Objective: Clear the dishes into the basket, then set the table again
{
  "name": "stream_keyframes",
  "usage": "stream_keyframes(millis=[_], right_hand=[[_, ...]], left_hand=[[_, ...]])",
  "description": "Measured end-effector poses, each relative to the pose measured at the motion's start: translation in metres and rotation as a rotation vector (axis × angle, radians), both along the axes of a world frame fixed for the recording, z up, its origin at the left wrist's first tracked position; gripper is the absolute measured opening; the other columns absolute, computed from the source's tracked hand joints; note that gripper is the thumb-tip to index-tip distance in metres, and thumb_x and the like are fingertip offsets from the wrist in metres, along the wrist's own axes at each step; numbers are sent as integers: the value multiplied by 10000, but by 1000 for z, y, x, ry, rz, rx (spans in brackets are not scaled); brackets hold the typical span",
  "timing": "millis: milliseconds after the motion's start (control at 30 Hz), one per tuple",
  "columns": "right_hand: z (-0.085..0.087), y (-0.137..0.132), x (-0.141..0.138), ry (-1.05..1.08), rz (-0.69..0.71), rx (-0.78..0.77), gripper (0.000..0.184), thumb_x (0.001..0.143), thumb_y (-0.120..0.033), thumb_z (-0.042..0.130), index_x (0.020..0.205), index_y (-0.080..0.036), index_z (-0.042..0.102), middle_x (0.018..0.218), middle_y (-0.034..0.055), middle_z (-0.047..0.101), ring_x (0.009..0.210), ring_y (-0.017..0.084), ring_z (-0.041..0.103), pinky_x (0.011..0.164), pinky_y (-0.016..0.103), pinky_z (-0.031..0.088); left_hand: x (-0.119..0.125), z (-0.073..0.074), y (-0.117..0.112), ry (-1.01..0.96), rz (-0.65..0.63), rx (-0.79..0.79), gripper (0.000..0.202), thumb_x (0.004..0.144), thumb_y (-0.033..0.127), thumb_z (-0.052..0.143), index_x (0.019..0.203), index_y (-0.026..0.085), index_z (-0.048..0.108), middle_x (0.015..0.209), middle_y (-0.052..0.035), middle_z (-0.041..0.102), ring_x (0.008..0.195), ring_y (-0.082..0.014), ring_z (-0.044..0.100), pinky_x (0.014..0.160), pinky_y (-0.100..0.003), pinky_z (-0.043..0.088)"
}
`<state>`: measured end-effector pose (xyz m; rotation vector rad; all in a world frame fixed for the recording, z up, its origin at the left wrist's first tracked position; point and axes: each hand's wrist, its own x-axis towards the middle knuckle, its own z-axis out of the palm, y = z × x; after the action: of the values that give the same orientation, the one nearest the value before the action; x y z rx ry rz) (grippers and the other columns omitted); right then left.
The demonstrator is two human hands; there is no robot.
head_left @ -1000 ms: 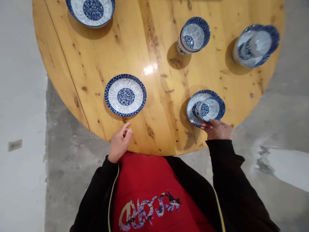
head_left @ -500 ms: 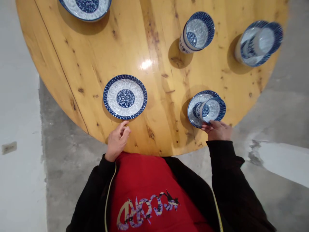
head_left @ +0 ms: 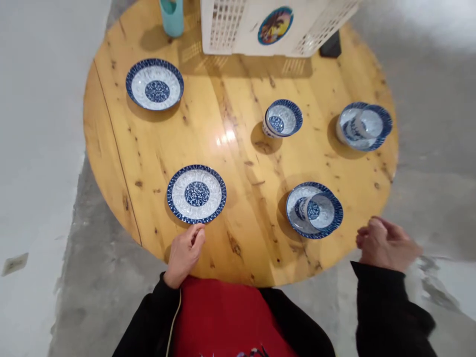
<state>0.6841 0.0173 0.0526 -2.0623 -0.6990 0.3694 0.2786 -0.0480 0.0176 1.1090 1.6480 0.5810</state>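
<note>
My left hand (head_left: 185,253) rests on the near edge of the round wooden table (head_left: 238,163), fingers curled loosely, its fingertips just below the rim of a blue-and-white plate (head_left: 196,194). My right hand (head_left: 385,244) hangs off the table's right side, fingers curled with nothing in them, a short way right of a plate with a small bowl (head_left: 314,210) standing in it.
Farther back stand another blue-and-white plate (head_left: 154,90), a lone small bowl (head_left: 283,118) and a second plate with a bowl (head_left: 363,126). A white slatted crate (head_left: 275,25), a teal cup (head_left: 171,16) and a dark object (head_left: 330,47) sit at the far edge. Grey concrete floor surrounds the table.
My right hand has let go of the bowl in the near right plate and drawn back to the right, off the table. The view has tilted up. My left hand has barely moved.
</note>
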Motion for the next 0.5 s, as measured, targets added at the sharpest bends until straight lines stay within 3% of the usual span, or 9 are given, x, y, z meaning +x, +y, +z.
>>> stream_keyframes(millis=[67, 167, 333, 500], right_hand=[[7, 28, -9, 12, 121, 89, 185, 641, -272, 639, 812, -222, 690, 540, -8, 590, 387, 103, 475, 327, 178, 369], [5, 85, -32, 109, 270, 94, 225, 651, -247, 616, 839, -154, 696, 529, -3, 605, 373, 97, 487, 334, 184, 381], [-16, 183, -66, 161, 396, -73, 189, 744, -174, 585, 902, -121, 675, 614, 40, 658, 427, 127, 563, 391, 219, 430], [-35, 246, -79, -4, 473, -275, 276, 793, -202, 573, 1022, -120, 703, 731, 90, 709, 550, 214, 668, 514, 328, 539]], left_hand=[[1, 3, 9, -7, -8, 27, 303, 957, 418, 481, 987, 230, 717, 705, -4, 680, 592, -149, 613, 565, -234, 437], [4, 7, 26, -15, -2, 67, 289, 949, 416, 500, 985, 222, 712, 711, -5, 673, 592, -145, 611, 574, -232, 445], [8, 9, 63, -5, -27, 96, 295, 949, 388, 481, 1035, 208, 700, 740, -9, 703, 623, -147, 641, 612, -233, 474], [19, 18, 134, 150, -193, 222, 346, 972, 294, 424, 1175, 200, 688, 904, -38, 758, 798, -176, 697, 788, -278, 520]])
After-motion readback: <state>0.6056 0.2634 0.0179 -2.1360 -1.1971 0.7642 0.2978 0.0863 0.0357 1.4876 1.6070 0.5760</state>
